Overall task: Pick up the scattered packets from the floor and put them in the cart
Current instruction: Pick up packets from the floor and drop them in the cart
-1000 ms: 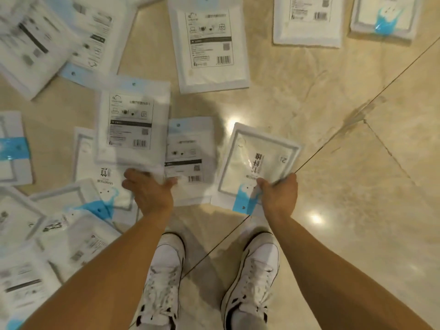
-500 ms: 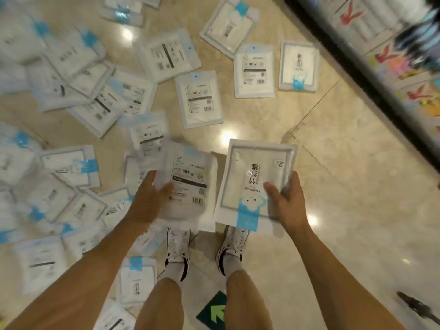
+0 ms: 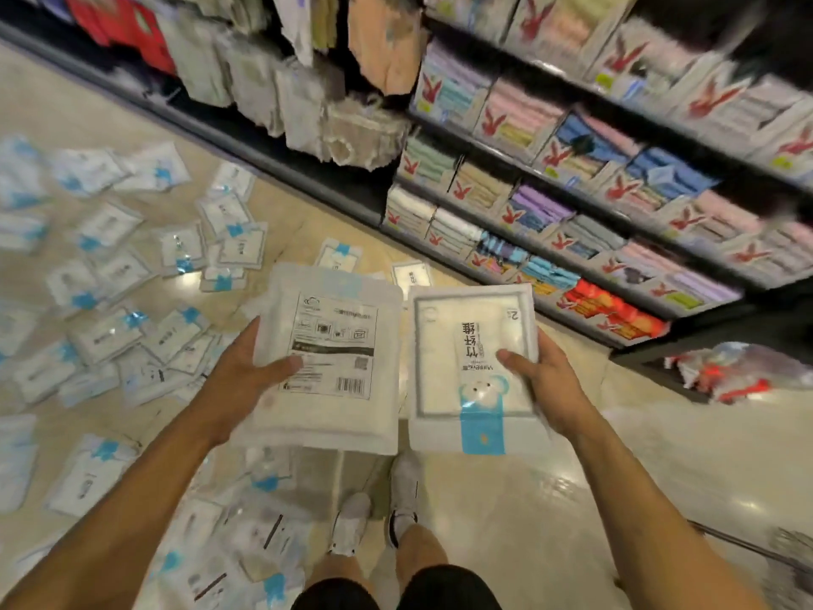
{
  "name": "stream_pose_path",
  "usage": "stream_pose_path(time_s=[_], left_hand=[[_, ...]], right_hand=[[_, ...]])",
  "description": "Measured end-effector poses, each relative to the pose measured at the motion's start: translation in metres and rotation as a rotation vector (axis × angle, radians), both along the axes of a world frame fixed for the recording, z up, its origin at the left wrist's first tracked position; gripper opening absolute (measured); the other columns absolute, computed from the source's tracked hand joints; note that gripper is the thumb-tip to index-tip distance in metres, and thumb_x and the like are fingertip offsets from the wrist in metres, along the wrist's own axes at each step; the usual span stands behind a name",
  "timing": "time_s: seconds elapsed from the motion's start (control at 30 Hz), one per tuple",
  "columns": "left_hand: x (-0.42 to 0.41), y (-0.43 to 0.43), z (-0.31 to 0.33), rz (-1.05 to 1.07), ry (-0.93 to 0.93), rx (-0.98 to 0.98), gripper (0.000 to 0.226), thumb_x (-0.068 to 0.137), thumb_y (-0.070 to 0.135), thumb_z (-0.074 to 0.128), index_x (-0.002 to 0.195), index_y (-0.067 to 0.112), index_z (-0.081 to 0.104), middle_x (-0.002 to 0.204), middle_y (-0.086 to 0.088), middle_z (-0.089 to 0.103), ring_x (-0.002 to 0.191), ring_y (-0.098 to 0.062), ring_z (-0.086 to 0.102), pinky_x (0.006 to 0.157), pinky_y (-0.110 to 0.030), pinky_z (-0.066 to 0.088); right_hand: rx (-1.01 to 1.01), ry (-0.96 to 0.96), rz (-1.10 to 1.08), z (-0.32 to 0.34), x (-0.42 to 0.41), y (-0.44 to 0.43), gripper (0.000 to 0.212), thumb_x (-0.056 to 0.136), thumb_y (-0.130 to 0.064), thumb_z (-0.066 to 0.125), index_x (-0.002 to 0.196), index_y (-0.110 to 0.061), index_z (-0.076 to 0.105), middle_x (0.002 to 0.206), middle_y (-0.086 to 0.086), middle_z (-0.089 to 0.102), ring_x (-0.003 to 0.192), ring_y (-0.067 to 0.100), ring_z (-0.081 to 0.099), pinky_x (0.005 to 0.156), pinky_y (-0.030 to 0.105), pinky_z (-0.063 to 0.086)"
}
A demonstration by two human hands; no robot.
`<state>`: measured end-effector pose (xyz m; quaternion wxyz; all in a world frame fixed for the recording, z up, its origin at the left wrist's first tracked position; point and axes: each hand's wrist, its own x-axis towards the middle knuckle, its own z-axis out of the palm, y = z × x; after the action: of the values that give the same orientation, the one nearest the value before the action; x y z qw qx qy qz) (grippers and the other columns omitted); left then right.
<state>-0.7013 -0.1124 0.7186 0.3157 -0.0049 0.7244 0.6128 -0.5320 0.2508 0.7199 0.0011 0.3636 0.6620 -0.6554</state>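
Note:
My left hand [image 3: 239,378] grips a white packet with a printed label and barcode [image 3: 330,358], thumb on its face, held up in front of me. My right hand [image 3: 543,380] grips a second white packet with a blue bear tab [image 3: 473,367] beside the first. Several more white-and-blue packets [image 3: 110,275] lie scattered over the beige floor to my left and under my arms. At the bottom right corner a grey wire edge [image 3: 787,552], possibly the cart, shows blurred.
Dark store shelves [image 3: 572,204] filled with boxed towels run diagonally across the top and right. A low bin of red-and-white goods [image 3: 726,372] stands at the right. My feet in white shoes [image 3: 378,517] stand on bare floor.
I have stood up and turned right: both packets rose from the floor, and the shelves now fill the upper view while the scattered packets shifted left.

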Motion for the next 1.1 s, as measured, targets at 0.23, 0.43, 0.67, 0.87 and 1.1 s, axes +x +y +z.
stream_pose_path(time_s=[0.23,0.43,0.67,0.87,1.1], left_hand=[[0.033,0.109,0.114,-0.329,0.153,0.051,0.051,0.093,0.008,0.071,0.132,0.037,0.056,0.104,0.019,0.076,0.101,-0.014,0.073,0.078,-0.034,0.062],[0.126,0.247,0.17,-0.684,0.191,0.175,0.056,0.091,0.001,0.071,0.138,0.025,0.053,0.11,0.006,0.075,0.092,-0.011,0.076,0.066,-0.026,0.06],[0.318,0.391,0.213,-1.051,0.181,0.331,0.054,0.091,-0.003,0.069,0.137,0.023,0.055,0.102,0.017,0.078,0.087,-0.006,0.076,0.062,-0.018,0.057],[0.516,0.467,0.228,-1.253,0.119,0.4,0.054,0.09,-0.003,0.07,0.137,0.019,0.056,0.114,0.002,0.078,0.102,-0.023,0.075,0.069,-0.027,0.061],[0.692,0.534,0.23,-1.374,0.166,0.421,0.047,0.091,0.003,0.071,0.13,0.026,0.059,0.111,0.008,0.075,0.089,-0.004,0.075,0.079,-0.027,0.062]], right_hand=[[0.046,0.069,-0.332,0.11,0.141,0.037,0.036,0.096,-0.003,0.067,0.131,-0.009,0.062,0.121,0.016,0.076,0.107,0.04,0.074,0.095,0.058,0.058],[0.171,0.128,-0.649,0.173,0.312,0.057,0.037,0.094,-0.011,0.073,0.13,-0.018,0.065,0.117,0.012,0.077,0.103,0.037,0.076,0.093,0.055,0.059],[0.279,0.14,-0.961,0.217,0.531,0.054,0.04,0.095,-0.02,0.075,0.132,-0.018,0.061,0.116,0.008,0.078,0.102,0.035,0.077,0.089,0.056,0.061],[0.268,0.171,-1.309,0.241,0.723,0.044,0.02,0.101,-0.017,0.064,0.122,-0.017,0.064,0.101,0.013,0.08,0.086,0.032,0.079,0.064,0.041,0.065],[0.292,0.073,-1.427,0.256,0.894,0.048,0.024,0.101,-0.023,0.067,0.122,-0.013,0.068,0.104,0.014,0.08,0.094,0.036,0.078,0.092,0.058,0.06]])
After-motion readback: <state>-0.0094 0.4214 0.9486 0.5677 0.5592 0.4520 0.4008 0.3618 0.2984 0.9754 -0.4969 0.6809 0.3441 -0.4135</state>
